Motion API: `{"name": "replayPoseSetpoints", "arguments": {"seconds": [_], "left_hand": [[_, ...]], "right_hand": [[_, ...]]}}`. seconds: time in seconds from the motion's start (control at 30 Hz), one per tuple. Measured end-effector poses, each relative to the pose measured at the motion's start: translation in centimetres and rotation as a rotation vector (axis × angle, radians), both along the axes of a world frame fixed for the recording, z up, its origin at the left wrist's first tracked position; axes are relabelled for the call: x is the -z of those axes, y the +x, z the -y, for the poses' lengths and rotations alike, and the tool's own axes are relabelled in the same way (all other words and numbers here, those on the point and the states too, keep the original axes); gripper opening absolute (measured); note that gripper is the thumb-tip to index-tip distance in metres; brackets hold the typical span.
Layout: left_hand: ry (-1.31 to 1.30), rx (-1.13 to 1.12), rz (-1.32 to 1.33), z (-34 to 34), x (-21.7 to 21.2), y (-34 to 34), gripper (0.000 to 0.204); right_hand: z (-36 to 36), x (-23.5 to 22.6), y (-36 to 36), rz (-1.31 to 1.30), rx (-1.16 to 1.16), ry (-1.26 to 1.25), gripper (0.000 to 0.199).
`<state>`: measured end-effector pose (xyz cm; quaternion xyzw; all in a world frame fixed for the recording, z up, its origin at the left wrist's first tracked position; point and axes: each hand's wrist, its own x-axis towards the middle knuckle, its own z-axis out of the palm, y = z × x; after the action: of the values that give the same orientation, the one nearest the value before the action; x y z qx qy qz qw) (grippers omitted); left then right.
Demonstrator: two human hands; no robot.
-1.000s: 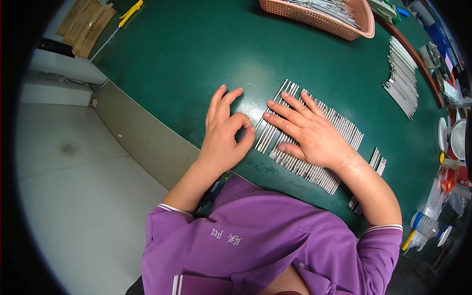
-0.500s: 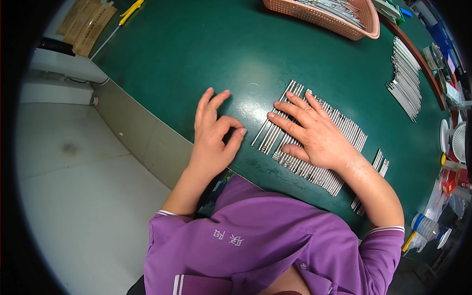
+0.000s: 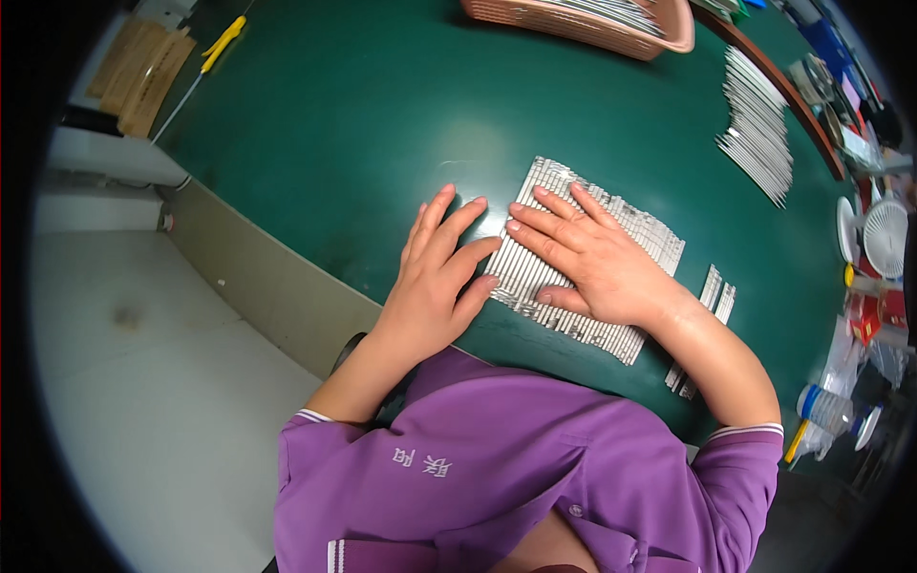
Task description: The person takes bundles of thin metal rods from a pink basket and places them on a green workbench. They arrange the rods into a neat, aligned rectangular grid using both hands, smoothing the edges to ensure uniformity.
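A close row of thin silvery metal rods lies side by side on the green tabletop. My right hand rests flat over the middle of the row, fingers spread and thumb apart. At the row's left edge is my left hand, its fingers apart and its index finger and thumb tips touching or almost touching the outermost rod. Neither hand grasps a rod. A few more rods lie in a small separate group beside my right forearm, which partly covers their near ends.
A pink basket of rods stands at the far edge. Another rod row lies far right beside a brown strip. A yellow-handled tool lies far left near brown packages. A clear bottle and a white fan are at right.
My left hand has moved right to the row's edge and its fingers have spread. The loose rods at the left now lie close against the rest. The view has shifted slightly.
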<state>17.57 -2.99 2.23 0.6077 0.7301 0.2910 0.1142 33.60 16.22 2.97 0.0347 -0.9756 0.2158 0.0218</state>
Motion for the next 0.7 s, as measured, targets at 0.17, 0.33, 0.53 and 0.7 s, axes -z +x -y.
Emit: {"name": "replayPoseSetpoints", "arguments": {"seconds": [0.17,0.33,0.53,0.7], "left_hand": [[-0.17,0.181,-0.108,-1.4,0.3,2.5,0.072],[-0.161,0.309,-0.162,-2.9,0.2,5.4,0.074],[-0.151,0.427,-0.06,-4.0,-0.3,8.1,0.073],[-0.15,0.48,0.109,-4.6,-0.8,9.2,0.07]], "right_hand": [[-0.5,0.2,3.5,0.023,0.017,0.051,0.075],[-1.8,-0.1,7.8,0.044,0.041,0.088,0.074],[-2.9,-0.4,12.4,0.076,0.054,0.088,0.072],[-3.6,-0.5,15.1,0.1,0.07,0.085,0.068]]}}
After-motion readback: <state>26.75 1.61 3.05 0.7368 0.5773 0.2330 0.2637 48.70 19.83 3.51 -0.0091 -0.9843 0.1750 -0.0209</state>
